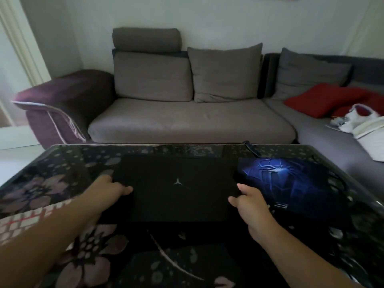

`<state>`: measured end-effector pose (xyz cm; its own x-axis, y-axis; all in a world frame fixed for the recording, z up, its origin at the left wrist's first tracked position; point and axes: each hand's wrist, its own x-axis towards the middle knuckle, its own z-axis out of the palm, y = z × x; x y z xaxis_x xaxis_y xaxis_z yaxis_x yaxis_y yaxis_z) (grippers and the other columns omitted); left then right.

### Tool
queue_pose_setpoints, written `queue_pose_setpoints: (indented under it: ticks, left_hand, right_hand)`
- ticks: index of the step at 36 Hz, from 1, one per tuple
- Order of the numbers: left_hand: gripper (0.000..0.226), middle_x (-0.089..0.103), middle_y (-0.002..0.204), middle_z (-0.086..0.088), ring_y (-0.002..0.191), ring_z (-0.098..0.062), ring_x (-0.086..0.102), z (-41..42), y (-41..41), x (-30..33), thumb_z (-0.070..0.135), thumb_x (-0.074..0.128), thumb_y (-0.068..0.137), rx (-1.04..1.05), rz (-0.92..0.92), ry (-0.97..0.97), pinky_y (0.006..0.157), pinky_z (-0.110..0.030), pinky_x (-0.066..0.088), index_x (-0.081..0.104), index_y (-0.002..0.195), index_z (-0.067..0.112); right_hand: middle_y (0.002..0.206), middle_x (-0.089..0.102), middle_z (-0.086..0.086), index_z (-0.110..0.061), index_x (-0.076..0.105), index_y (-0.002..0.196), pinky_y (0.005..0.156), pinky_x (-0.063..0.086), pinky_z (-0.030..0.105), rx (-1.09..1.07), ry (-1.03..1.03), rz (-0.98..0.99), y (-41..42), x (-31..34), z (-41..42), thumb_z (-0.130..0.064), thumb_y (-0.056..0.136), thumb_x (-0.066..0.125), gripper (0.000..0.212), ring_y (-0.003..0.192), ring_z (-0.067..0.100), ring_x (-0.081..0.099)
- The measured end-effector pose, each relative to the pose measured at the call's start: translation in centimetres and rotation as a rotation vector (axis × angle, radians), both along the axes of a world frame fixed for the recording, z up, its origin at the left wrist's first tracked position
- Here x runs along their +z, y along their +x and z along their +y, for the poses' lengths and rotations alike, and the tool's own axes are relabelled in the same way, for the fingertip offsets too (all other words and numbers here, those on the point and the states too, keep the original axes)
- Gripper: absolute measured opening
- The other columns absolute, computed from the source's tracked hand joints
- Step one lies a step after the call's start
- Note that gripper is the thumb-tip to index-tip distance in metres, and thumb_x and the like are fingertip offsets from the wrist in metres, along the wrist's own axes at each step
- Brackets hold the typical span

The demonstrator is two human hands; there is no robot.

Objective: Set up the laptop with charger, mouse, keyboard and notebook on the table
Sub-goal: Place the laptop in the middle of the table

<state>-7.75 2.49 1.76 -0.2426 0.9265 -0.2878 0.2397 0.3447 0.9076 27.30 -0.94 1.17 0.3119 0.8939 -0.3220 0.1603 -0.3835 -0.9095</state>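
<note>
A closed black laptop (176,188) with a small three-pointed logo on its lid lies flat in the middle of the dark flowered table (62,169). My left hand (112,188) grips the laptop's left edge, thumb on top of the lid. On the opposite edge my right hand (247,199) holds it the same way. A blue mouse pad (291,181) with a spider print lies right of the laptop, touching it. A pale keyboard (25,223) shows at the table's left edge, partly under my left forearm. No mouse or notebook can be made out.
A black cable (251,149) hangs over the table's far edge near the mouse pad. Behind the table stands a grey corner sofa (187,119) with red cushions (324,99) and white bags (361,121) on its right part.
</note>
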Motion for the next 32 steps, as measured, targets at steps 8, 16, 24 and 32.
queue_pose_setpoints:
  ticks: [8,16,24,32]
  left_hand:
    - [0.027,0.074,0.107,-0.012,0.097,-0.032,0.072,-2.4,5.3,-1.7,-0.001,0.076,0.082,0.053,-0.066,-0.128,0.095,-0.044,0.056,0.065,0.106,0.007]
    - [0.047,0.078,0.112,-0.011,0.098,-0.033,0.075,-2.1,1.9,-3.3,-0.004,0.075,0.079,0.065,-0.088,-0.100,0.090,-0.042,0.057,0.069,0.124,0.009]
    - [0.045,0.081,0.108,-0.005,0.101,-0.034,0.076,0.0,-0.8,-4.9,0.004,0.078,0.072,0.022,-0.051,-0.109,0.106,-0.053,0.053,0.077,0.114,0.020]
    - [0.083,0.076,0.121,0.004,0.106,-0.025,0.075,2.6,-4.4,-9.3,0.041,0.085,0.044,-0.049,-0.023,-0.095,0.102,-0.048,0.057,0.070,0.126,0.036]
  right_hand:
    - [0.139,0.065,-0.001,-0.034,0.059,0.141,0.101,0.056,0.047,0.009,0.006,-0.021,5.9,-3.5,-1.0,-0.022,0.082,0.071,0.061,0.119,0.020,0.068]
    - [0.129,0.070,-0.003,-0.026,0.061,0.136,0.091,0.059,0.031,0.064,0.032,-0.012,2.7,-2.3,-1.8,-0.005,0.096,0.064,0.046,0.106,0.010,0.070]
    - [0.156,0.043,-0.002,-0.024,0.036,0.159,0.119,0.041,0.043,0.053,0.032,-0.161,0.5,-3.1,-0.6,-0.015,0.097,0.069,0.071,0.143,0.020,0.044]
    - [0.162,0.038,-0.004,-0.028,0.036,0.160,0.121,0.039,0.048,0.077,0.012,-0.216,0.7,-3.8,0.2,-0.016,0.094,0.070,0.074,0.148,0.020,0.040]
